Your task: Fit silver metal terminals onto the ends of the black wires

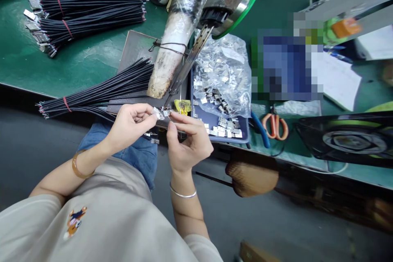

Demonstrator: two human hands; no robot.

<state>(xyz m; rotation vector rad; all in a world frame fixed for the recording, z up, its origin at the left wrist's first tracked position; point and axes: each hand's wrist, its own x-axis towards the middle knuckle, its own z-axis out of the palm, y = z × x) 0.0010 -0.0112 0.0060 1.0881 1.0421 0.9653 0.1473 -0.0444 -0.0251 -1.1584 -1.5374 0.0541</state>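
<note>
My left hand [132,125] pinches a small white and metal connector [159,113] near the board's front edge. Just right of it, the fingertips of my right hand [188,139] close on a small metal piece [166,113]. Both hands are below the tip of a soldering tool [192,59] and beside a yellow tangle [182,106]. A bundle of black cables [107,86], tied with a red band, lies behind my left hand. Right of the hands, a blue tray [245,129] holds metal connector shells [225,127] and a plastic bag [222,65].
Tied cable bundles [92,4] with metal plugs lie at the back left. A wrapped tube [175,45] hangs over the board [132,47]. Orange-handled scissors [274,126], blue-handled pliers [260,129], papers [337,77] and a black fan-like device [350,141] are at the right.
</note>
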